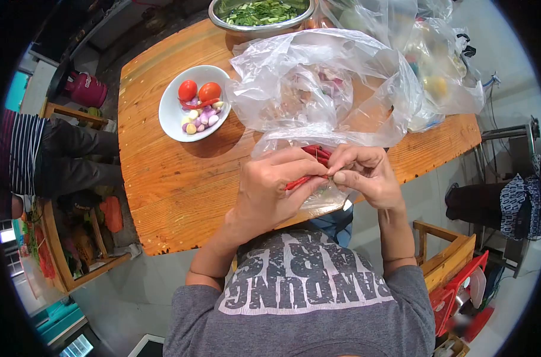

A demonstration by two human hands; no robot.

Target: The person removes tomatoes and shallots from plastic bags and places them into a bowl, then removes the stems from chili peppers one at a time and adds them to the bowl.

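My left hand [276, 178] is closed around a slim red chili [296, 183], which points down to the left. At the chili's other end, the thumb and forefinger of my right hand [365, 172] are pinched together around its stem, close to my left fingertips. More red chilies [318, 152] show just behind my fingers, by a clear plastic bag [276, 140]; my hands partly hide them. To the left stands a white bowl [190, 136] holding two red tomatoes [210, 91], a red chili, and several peeled shallots and garlic cloves [202, 119].
A large open plastic bag [264, 65] with shallots inside spreads over the wooden table [163, 196]. Behind it is a metal bowl [264, 30] of cut greens [261, 13]. More filled bags [437, 77] crowd the right. A person [62, 154] stands at the left.
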